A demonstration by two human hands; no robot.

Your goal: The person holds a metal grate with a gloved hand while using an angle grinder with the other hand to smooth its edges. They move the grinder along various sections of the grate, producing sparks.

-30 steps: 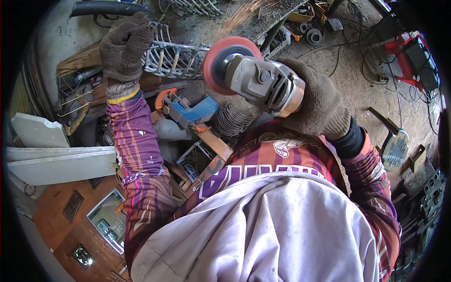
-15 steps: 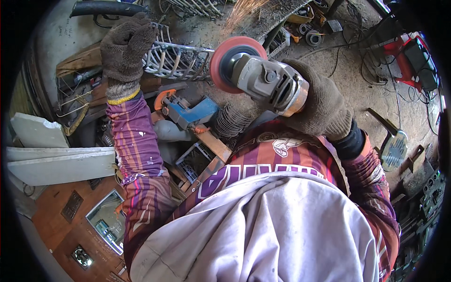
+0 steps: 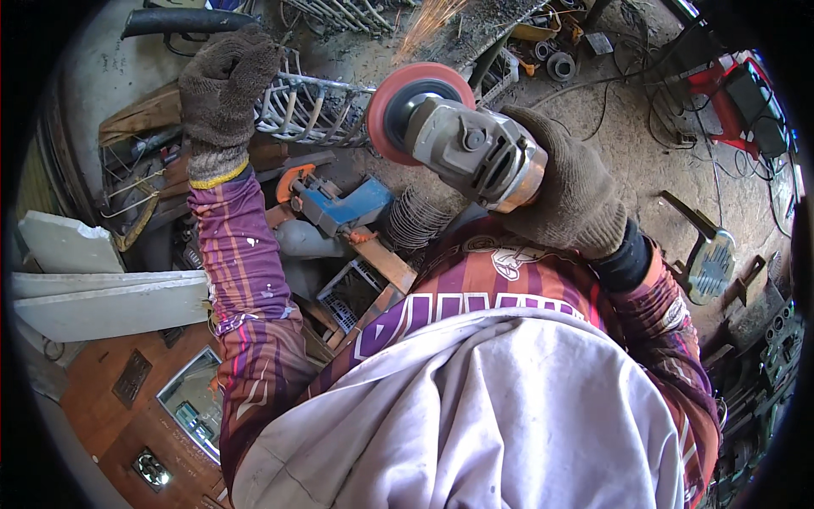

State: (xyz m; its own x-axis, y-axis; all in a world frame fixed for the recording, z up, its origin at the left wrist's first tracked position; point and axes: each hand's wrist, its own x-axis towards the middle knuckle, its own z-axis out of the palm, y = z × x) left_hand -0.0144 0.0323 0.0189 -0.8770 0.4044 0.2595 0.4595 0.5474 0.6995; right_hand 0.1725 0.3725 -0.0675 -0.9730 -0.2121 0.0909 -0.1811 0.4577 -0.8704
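My right hand (image 3: 570, 182), in a brown knitted glove, is wrapped round the body of an angle grinder (image 3: 479, 148). The grinder's round red disc (image 3: 381, 110) overlaps the right end of a curved metal rack (image 3: 315, 109) made of slender bars, hiding where they meet. Orange sparks (image 3: 428, 32) fly off beyond the disc. At the rack's left end my left hand (image 3: 227, 89), also gloved, is closed on the frame; its fingertips are partly hidden.
Below the rack stand a blue and orange clamp-like tool (image 3: 339, 204) and a coil of wire (image 3: 415, 216). White boards (image 3: 110, 301) lie at left. Cables cross the floor near a red and black machine (image 3: 746, 102) at right. More metal bars (image 3: 339, 13) lie on the far worktop.
The grinder and my right hand have shifted slightly left along the rack. My left hand keeps its hold, and sparks still fly.
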